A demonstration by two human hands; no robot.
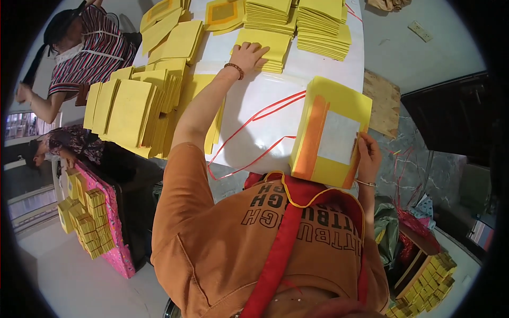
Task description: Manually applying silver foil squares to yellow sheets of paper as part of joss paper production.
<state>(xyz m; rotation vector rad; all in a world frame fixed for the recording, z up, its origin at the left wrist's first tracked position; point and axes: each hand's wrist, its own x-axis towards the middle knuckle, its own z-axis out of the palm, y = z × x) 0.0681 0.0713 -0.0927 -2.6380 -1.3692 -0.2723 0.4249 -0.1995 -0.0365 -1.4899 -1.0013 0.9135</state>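
Note:
My left hand (248, 57) reaches to the far side of the white table, its fingers spread over a low stack of yellow paper pieces (273, 49). Close to my body, a thick yellow paper stack (352, 108) stands at the table's near right edge, with an orange band and a whitish panel on its top. My right hand (369, 158) grips this stack by its right edge; some of the fingers are hidden. Red string (245, 127) lies in loops on the tabletop, one end running to the stack.
Tall yellow stacks (132, 114) crowd the table's left side; more piles (323, 26) stand at the far end. At left, a person in stripes (101, 47) and another person (71, 148) are near a pink-covered table (119, 233). Bundled yellow stacks (432, 281) lie at lower right.

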